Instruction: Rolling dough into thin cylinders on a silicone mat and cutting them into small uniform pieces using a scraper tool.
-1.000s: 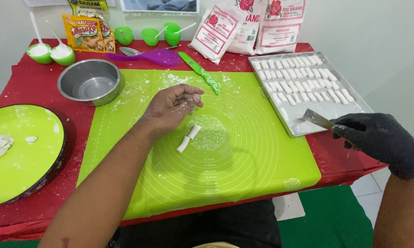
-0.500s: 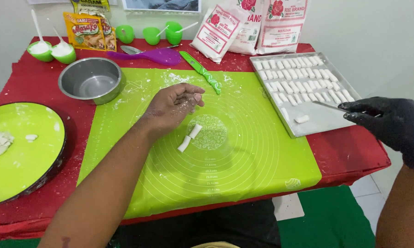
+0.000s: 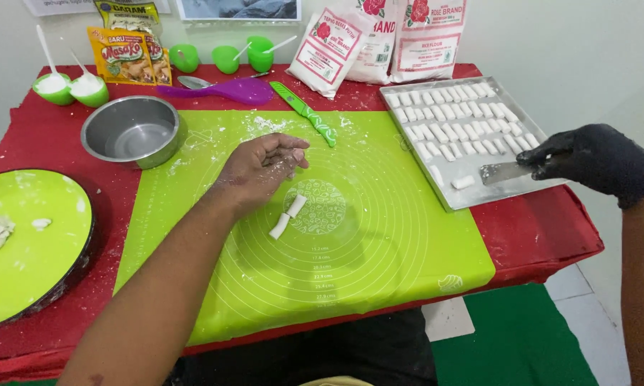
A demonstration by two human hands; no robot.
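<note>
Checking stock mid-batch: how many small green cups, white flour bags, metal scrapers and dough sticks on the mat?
Small green plastic cups: 5
White red-printed flour bags: 3
White dough sticks on the green silicone mat: 2
Flat metal scraper in the right hand: 1
Total: 11

Two dough pieces (image 3: 288, 215) lie on the one green mat (image 3: 379, 243) — one metal tray (image 3: 447, 189) holds several rows of them, too many to count surely. One steel bowl (image 3: 131, 131), three white bags (image 3: 379, 39), two yellow packets (image 3: 129, 53) — five small green cups (image 3: 72, 87).
</note>
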